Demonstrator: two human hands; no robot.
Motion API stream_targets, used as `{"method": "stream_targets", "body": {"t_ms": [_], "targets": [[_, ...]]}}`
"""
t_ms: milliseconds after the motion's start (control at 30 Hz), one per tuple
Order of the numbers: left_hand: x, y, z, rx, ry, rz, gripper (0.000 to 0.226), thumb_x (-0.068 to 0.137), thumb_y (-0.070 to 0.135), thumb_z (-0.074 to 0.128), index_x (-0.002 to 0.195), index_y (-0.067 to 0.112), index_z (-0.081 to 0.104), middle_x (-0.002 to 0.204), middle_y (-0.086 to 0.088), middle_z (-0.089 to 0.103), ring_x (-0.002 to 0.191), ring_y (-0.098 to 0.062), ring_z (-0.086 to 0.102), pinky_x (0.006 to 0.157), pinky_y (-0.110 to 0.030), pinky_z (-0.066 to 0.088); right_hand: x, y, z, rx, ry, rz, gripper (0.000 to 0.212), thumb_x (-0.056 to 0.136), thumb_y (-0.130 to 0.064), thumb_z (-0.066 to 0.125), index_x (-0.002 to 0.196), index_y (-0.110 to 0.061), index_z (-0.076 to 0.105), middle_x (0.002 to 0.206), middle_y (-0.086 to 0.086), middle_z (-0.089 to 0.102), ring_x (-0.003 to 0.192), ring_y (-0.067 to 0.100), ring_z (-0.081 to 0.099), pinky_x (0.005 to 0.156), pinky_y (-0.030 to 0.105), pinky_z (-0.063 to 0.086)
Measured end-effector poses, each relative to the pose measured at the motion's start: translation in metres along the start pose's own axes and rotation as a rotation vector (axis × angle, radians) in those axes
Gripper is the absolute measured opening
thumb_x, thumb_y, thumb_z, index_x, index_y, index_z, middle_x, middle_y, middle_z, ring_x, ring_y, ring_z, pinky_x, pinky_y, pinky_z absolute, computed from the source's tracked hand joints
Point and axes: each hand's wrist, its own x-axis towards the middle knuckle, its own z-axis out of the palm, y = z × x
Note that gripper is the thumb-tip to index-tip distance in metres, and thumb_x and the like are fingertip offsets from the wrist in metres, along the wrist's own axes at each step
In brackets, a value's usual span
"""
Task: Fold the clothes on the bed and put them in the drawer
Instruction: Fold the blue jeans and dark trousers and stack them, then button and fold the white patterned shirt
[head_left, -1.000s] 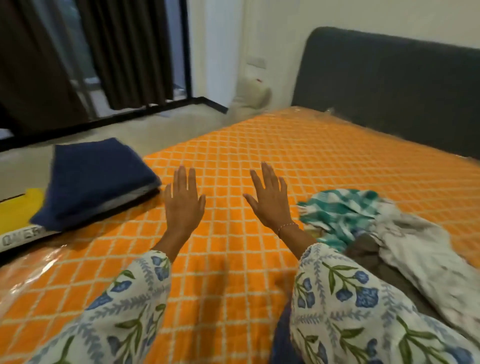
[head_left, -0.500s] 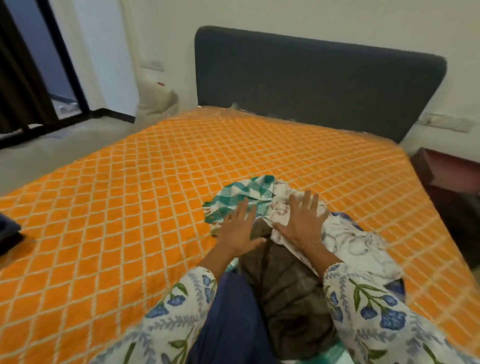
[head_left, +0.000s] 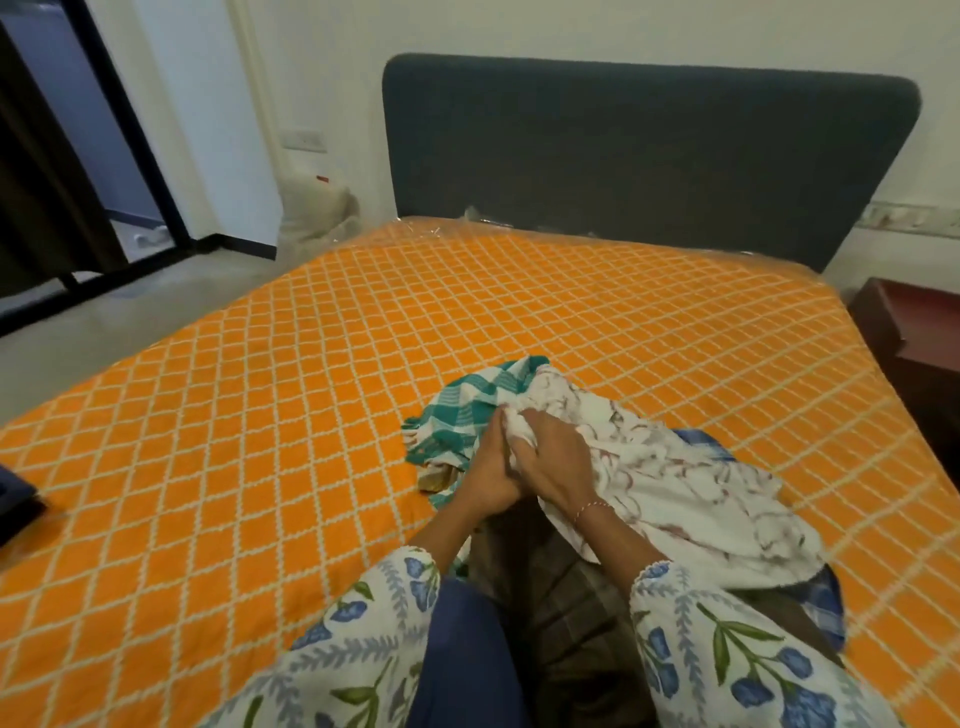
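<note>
Clothes lie in a loose heap on the bed (head_left: 260, 415), on the near right part of the orange lattice bedspread; on top we see a white printed garment (head_left: 675, 478) spread toward the right, with a green-and-white checked cloth (head_left: 462, 410) just beside it on the left, touching it; a dark brownish checked piece (head_left: 566, 603) sits under both, nearer the person, and a bit of blue fabric (head_left: 826, 597) pokes out at the right edge of the heap. Right hand (head_left: 556, 457) is on the white garment, its fingers (head_left: 530, 421) curled into a bunched fold — clenched on that cloth. Left hand (head_left: 488, 473) is pressed against the right one, fingers (head_left: 496, 426) lying along the same bunch; we cannot tell whether they actually grip the white garment or only touch it. A thin bracelet (head_left: 589, 509) circles the right wrist; both arms wear floral-print sleeves (head_left: 727, 649). A dark padded headboard (head_left: 649, 156) stands at the far end of the bed; a reddish-brown side unit (head_left: 914, 332) is at the right, beside the mattress — we cannot make out any drawer in it. A dark blue item (head_left: 13, 499) shows at the left frame edge, well apart from the heap.
</note>
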Motion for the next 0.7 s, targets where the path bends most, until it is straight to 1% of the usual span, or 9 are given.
{"method": "stream_targets", "body": {"t_ms": [67,133,200,267,367,433,567,633,700], "targets": [[-0.002,0.003,-0.023,0.074,0.132,0.034,0.082,0.073,0.042,0.061,0.144,0.014,0.030,0.142,-0.008,0.041,0.127,-0.023,0.043,0.103,-0.036,0.041,0.007,-0.023,-0.005,0.164,0.042,-0.010,0.055,0.070,-0.051,0.028,0.094,-0.011,0.057,0.076,0.006,0.059,0.071,0.027,0.055,0.060,0.027,0.028],[-0.002,0.009,-0.048,0.040,0.238,0.039,0.056,0.080,0.023,0.061,0.133,0.012,0.047,0.125,-0.010,0.058,0.110,-0.026,0.057,0.085,-0.039,0.049,0.015,-0.047,-0.006,0.355,0.022,-0.008,0.044,0.078,-0.045,0.047,0.110,-0.016,0.047,0.077,-0.002,0.053,0.068,0.020,0.053,0.060,0.028,0.034],[-0.005,0.020,-0.076,-0.082,0.371,-0.008,0.030,0.090,0.004,0.056,0.120,0.008,0.058,0.111,-0.011,0.065,0.095,-0.024,0.061,0.073,-0.034,0.050,0.023,-0.066,-0.004,0.442,-0.057,-0.055,0.063,0.084,-0.036,0.064,0.136,-0.019,0.031,0.116,0.002,0.051,0.105,0.020,0.052,0.081,0.031,0.043],[-0.013,0.033,-0.115,-0.149,0.462,-0.092,0.028,0.091,-0.004,0.048,0.114,0.005,0.062,0.104,-0.010,0.066,0.086,-0.024,0.061,0.065,-0.030,0.052,0.029,-0.084,0.000,0.377,-0.115,-0.141,0.091,0.080,-0.036,0.071,0.149,-0.023,0.013,0.150,0.004,0.026,0.137,0.021,0.025,0.107,0.038,0.028],[-0.031,0.049,-0.166,-0.305,0.563,-0.158,0.030,0.090,-0.005,0.044,0.112,0.005,0.062,0.093,-0.005,0.064,0.076,-0.016,0.060,0.056,-0.024,0.050,0.036,-0.091,0.004,0.219,-0.114,-0.238,0.111,0.064,-0.064,0.061,0.152,-0.026,0.004,0.158,0.000,0.013,0.146,0.023,0.011,0.115,0.047,0.014],[-0.055,0.059,-0.202,-0.415,0.605,-0.177,0.024,0.090,-0.001,0.047,0.109,0.006,0.061,0.079,-0.003,0.061,0.063,-0.012,0.057,0.049,-0.022,0.047,0.039,-0.111,0.012,0.353,-0.143,-0.263,0.104,0.063,-0.064,0.062,0.149,-0.026,0.019,0.154,0.004,0.029,0.141,0.027,0.027,0.112,0.047,0.027],[-0.097,0.070,-0.253,-0.599,0.616,-0.238,0.015,0.076,0.012,0.055,0.091,0.013,0.060,0.056,0.004,0.060,0.058,-0.014,0.057,0.054,-0.025,0.044,0.039,-0.185,0.033,0.798,-0.269,-0.153,0.052,0.075,-0.024,0.056,0.127,-0.015,0.052,0.125,0.011,0.059,0.111,0.027,0.058,0.085,0.031,0.044],[-0.114,0.071,-0.273,-0.593,0.683,-0.210,0.014,0.089,0.005,0.051,0.100,0.011,0.057,0.063,0.004,0.058,0.063,-0.013,0.054,0.052,-0.026,0.044,0.037,-0.227,0.041,1.063,-0.327,-0.060,0.039,0.081,-0.007,0.053,0.120,-0.012,0.057,0.109,0.008,0.065,0.092,0.017,0.062,0.075,0.026,0.049],[-0.142,0.067,-0.294,-0.503,0.692,-0.143,0.033,0.093,0.002,0.050,0.122,0.018,0.049,0.089,0.007,0.061,0.075,-0.005,0.056,0.055,-0.021,0.049,0.037,-0.266,0.053,1.225,-0.362,0.061,0.026,0.088,0.000,0.049,0.109,-0.009,0.061,0.090,0.002,0.067,0.078,0.015,0.063,0.069,0.030,0.051]]}}
